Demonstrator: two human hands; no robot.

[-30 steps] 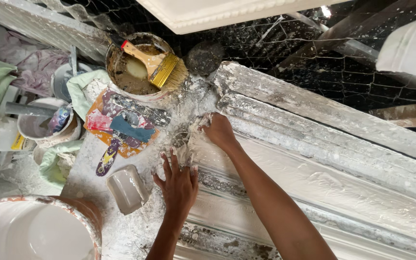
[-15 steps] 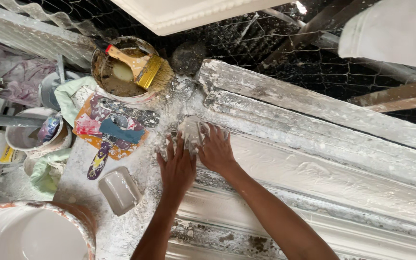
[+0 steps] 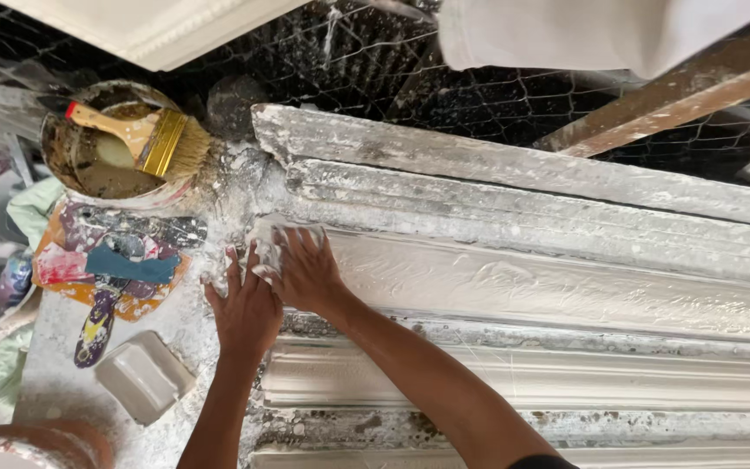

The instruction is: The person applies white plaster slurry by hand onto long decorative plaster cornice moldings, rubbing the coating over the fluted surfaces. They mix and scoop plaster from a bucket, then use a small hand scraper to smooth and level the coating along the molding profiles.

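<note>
Both the left hand (image 3: 245,308) and right hand (image 3: 305,269) press flat, fingers spread, grasping nothing, at the plaster moulding's (image 3: 523,287) left end, fingertips obscured by wet plaster.

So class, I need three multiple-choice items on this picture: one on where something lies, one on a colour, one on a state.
1. Where does the paintbrush lie?
A. across the round tub
B. on the long mould
C. in the left hand

2. What colour is the band round the brush?
A. blue
B. gold
C. black

3. How is the right hand placed?
A. lifted in the air
B. closed round a brush
C. pressed flat on wet white plaster at the mould's end

Answers: 1 A, the brush rests on the tub's rim. 2 B, the metal band shines gold. 3 C, its palm lies on the plaster with nothing gripped.
</note>
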